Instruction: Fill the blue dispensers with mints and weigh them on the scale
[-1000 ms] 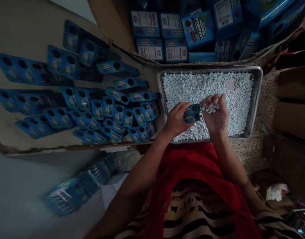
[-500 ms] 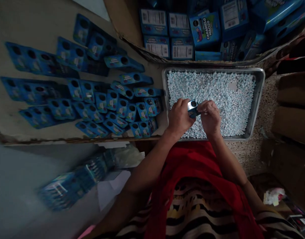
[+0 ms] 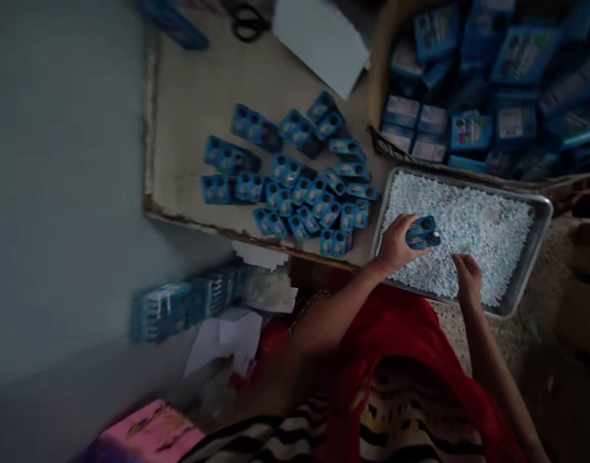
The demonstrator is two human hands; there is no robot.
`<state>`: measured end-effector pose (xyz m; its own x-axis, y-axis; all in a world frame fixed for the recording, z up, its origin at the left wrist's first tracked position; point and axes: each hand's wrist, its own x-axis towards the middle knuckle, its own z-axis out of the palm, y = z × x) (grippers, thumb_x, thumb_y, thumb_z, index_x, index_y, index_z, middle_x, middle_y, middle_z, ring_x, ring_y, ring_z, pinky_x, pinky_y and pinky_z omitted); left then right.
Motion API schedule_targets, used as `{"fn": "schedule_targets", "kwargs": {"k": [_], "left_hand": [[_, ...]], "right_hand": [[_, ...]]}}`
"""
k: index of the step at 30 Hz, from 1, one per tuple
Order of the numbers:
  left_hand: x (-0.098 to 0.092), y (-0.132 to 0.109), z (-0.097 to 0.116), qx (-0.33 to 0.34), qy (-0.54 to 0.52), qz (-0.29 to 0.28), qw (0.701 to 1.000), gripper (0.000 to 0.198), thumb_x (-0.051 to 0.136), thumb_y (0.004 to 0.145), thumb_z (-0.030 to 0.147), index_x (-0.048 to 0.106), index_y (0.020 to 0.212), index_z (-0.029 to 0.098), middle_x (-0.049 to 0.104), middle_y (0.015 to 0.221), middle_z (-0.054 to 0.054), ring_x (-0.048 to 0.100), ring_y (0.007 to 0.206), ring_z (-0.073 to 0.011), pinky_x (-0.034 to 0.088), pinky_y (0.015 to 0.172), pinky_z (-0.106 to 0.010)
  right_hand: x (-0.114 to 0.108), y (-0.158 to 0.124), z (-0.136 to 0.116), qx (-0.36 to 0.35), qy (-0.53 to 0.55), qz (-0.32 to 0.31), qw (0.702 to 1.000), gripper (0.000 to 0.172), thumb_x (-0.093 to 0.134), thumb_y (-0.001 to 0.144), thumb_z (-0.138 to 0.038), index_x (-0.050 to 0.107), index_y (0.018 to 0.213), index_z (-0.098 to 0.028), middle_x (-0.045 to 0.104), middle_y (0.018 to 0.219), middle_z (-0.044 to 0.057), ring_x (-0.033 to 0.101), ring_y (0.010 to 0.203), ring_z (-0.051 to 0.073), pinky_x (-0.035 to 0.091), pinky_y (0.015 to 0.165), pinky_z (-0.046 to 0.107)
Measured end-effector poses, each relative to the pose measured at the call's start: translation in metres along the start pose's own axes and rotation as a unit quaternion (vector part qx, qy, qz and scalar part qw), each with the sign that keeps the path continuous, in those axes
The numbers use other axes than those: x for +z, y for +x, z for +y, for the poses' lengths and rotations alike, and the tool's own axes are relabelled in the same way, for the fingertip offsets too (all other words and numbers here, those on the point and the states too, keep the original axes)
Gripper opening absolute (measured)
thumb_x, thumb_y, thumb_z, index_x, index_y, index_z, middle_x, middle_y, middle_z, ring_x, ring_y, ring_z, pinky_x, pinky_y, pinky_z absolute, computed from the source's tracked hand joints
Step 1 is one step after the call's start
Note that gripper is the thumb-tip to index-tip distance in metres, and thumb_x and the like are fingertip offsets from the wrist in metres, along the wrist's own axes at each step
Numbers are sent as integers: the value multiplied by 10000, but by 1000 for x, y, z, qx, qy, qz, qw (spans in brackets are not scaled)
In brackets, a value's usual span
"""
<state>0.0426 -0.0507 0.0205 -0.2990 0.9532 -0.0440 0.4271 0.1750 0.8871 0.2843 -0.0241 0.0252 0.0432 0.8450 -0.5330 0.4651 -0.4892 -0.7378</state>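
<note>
My left hand [image 3: 397, 244] is closed around two small blue candy boxes [image 3: 421, 233], side by side, each with a dark round spot on its face. They are above the left half of a metal tray [image 3: 529, 263] spread with small pale blue-white candies [image 3: 497, 251]. Apart from the boxes, to their right, my right hand [image 3: 469, 278] hovers low over the candies. Its fingers are pinched together; whether a candy is between them is too small and blurred to see. Left of the tray, rows of similar blue boxes [image 3: 286, 170] cover part of the table.
Behind the tray stands a large cardboard carton [image 3: 376, 96] full of bigger blue boxes [image 3: 471, 132]. Black-handled scissors [image 3: 247, 24] and a white sheet [image 3: 319, 45] lie at the back of the table [image 3: 189, 83]. Wrapped blue packs [image 3: 162, 312] are below the table's front edge.
The view has swung left and pulled back, showing more table and wall. My right hand has drawn away from the boxes in my left hand, and both their faces now show.
</note>
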Motion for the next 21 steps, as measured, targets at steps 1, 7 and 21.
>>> {"fn": "schedule_targets", "kwargs": {"k": [1, 7, 21], "left_hand": [[-9, 3, 5, 0, -10, 22, 1000, 798, 1047, 697, 419, 643, 1360, 240, 736, 1308, -150, 737, 1244, -352, 618, 1114, -515], [-154, 52, -17, -43, 91, 226, 969, 861, 1029, 738, 540, 564, 1413, 277, 707, 1406, -103, 707, 1305, -337, 602, 1154, -548], [-325, 264, -216, -223, 180, 171, 943, 926, 1150, 342, 536, 541, 977, 246, 702, 1139, 36, 638, 1197, -298, 488, 1260, -697]], "right_hand": [[-1, 0, -1, 5, 5, -1, 1000, 403, 763, 867, -665, 710, 860, -266, 628, 799, 6, 507, 789, 223, 406, 816, 419], [5, 9, -16, -20, 16, 49, 998, 360, 761, 836, -670, 690, 831, -317, 644, 778, 46, 513, 772, 272, 426, 798, 495], [37, 89, -163, -356, -292, 120, 879, 208, 623, 1056, -446, 746, 1051, -278, 791, 1102, 126, 712, 1105, 350, 554, 1021, 547]]}}
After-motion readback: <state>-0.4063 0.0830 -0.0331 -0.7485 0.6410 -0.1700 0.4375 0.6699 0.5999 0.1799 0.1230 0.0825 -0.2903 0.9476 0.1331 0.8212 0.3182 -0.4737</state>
